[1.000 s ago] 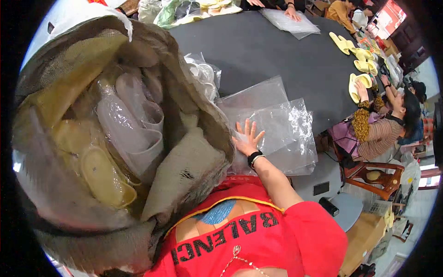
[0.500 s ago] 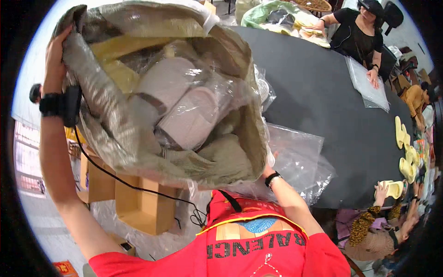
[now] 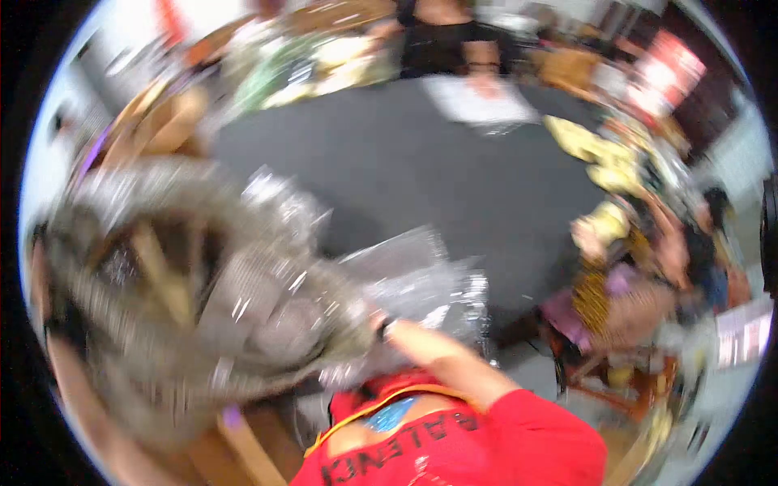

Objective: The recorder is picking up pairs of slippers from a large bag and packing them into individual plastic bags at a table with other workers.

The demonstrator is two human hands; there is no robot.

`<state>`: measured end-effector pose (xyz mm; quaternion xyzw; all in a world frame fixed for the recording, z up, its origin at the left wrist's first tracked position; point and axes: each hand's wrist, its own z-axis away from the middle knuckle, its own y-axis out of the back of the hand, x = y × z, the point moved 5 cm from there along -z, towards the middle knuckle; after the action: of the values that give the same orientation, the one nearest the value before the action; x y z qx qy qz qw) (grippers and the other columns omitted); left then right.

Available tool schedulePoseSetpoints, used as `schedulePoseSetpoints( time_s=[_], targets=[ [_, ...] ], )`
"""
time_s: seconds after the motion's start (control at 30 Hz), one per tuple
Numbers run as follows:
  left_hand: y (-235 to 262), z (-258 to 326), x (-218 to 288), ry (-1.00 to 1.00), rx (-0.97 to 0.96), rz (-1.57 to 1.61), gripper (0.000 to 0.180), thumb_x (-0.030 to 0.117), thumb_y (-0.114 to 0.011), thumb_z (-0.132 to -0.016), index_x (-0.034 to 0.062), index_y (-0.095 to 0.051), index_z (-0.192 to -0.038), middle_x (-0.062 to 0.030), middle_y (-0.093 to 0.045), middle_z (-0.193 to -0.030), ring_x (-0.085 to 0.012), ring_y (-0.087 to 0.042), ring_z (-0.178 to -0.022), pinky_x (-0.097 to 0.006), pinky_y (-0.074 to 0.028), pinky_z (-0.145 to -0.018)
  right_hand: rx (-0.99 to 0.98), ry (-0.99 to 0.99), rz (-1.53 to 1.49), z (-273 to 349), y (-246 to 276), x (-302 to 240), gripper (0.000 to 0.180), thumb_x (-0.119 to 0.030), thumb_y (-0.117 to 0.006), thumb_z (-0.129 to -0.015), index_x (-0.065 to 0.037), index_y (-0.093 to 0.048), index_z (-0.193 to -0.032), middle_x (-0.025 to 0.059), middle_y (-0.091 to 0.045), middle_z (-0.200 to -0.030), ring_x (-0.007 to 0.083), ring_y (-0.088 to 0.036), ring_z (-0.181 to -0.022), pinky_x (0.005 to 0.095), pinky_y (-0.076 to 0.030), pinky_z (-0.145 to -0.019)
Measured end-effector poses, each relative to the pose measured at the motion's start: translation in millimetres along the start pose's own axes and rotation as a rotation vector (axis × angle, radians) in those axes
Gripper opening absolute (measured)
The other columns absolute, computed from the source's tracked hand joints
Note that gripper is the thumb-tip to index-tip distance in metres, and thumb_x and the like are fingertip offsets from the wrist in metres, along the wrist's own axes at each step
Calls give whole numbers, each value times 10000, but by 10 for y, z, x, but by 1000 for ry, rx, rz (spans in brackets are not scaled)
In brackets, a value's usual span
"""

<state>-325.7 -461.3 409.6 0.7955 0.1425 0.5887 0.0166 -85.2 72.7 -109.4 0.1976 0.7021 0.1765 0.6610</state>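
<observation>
Sack (image 3: pixel 138 381) is between your left hand (image 3: pixel 39 271) and right hand (image 3: pixel 376 316); whether fingers grasp it, I cannot tell. Clear bags (image 3: pixel 409 271) lie beside right fingers.

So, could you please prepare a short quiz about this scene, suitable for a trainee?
1. True or false: the clear plastic bags lie to the right of the large sack.
2. Choose one. What colour are the slippers on the right side of the table? A) blue B) black C) yellow
3. Which of the camera wearer's own hands is nearer to the clear plastic bags?

Key: 1. True. 2. C. 3. The right hand.
</observation>
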Motion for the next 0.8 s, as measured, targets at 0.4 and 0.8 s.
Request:
schedulePoseSetpoints(
  time_s=[0.4,0.8],
  targets=[
    [-4578,-949,647,-198,-654,407,376,233,-432,-897,14,-497,-1196,-79,-519,-1166,-177,-468,-1066,-286,-335,-939,461,-259,351,21,186,95,493,-419,-380,-872,-114,-433,-1255,93,-400,-1293,280,-337,-1179,491,-244,-931],
    [927,1467,-3,320,-28,-491,395,226,-432,-902,22,-463,-1239,-90,-489,-1233,-206,-436,-1148,-302,-286,-998,-758,103,-106,161,-27,-199,465,-396,-339,-901,-93,-451,-1236,95,-468,-1239,249,-423,-1121,415,-322,-912]
  ],
)
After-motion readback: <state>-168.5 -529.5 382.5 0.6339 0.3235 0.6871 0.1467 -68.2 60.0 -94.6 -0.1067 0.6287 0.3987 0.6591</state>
